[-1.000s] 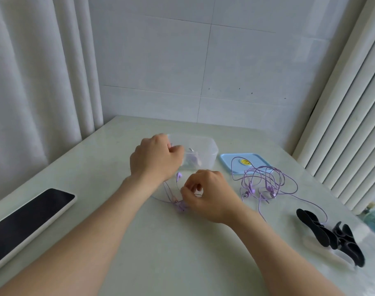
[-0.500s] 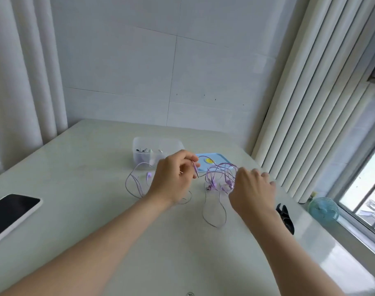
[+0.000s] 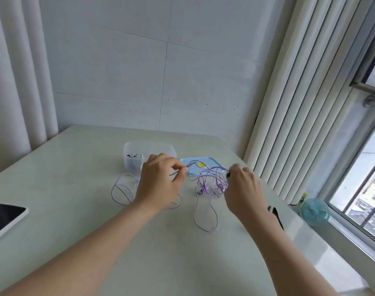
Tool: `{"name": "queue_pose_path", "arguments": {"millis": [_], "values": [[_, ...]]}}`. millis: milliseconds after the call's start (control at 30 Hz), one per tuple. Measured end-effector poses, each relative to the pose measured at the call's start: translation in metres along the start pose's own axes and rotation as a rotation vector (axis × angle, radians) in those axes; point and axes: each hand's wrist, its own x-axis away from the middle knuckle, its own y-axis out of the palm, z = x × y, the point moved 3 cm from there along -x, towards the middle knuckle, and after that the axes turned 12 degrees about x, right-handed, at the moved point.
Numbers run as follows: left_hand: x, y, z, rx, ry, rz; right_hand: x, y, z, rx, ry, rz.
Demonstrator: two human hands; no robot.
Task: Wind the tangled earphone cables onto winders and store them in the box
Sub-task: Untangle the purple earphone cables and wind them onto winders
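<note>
Both hands are busy with the purple earphone cables (image 3: 212,180), which sit in a messy tangle around the middle of the table (image 3: 97,242), towards the right. The left hand (image 3: 159,182) is pinching one loose strand between thumb and forefinger. The right hand (image 3: 244,189) has its fingers curled on the top of the tangle, lifting part of it off the table. A few loops trail flat on the table to the left and towards the near edge. The clear box (image 3: 149,150) is towards the far edge, with its blue lid (image 3: 212,162) just to its right. The black winders (image 3: 276,214) are near the right edge, mostly hidden behind the right forearm. A phone (image 3: 3,218) lies at the left edge, and a little blue fan (image 3: 314,211) stands beyond the right edge.
</note>
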Motion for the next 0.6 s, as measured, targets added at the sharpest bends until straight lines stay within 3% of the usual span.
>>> {"name": "queue_pose_path", "arguments": {"millis": [67,200,333,467,600], "values": [[-0.001,-0.003,-0.004,0.082,-0.085,0.006,-0.01,0.0,-0.016,-0.243,-0.049,0.04],[-0.004,-0.008,-0.011,0.25,-0.304,-0.025,-0.022,0.002,-0.052,-0.674,-0.005,-0.052],[-0.009,-0.01,-0.016,0.619,-0.581,0.035,-0.028,0.003,-0.078,-0.846,0.001,-0.082],[-0.016,-0.02,-0.016,0.793,-0.592,0.084,-0.044,0.013,-0.107,-0.956,0.013,-0.195],[-0.022,-0.027,-0.029,0.815,-0.591,0.018,-0.054,0.021,-0.122,-1.174,0.01,-0.442]]}}
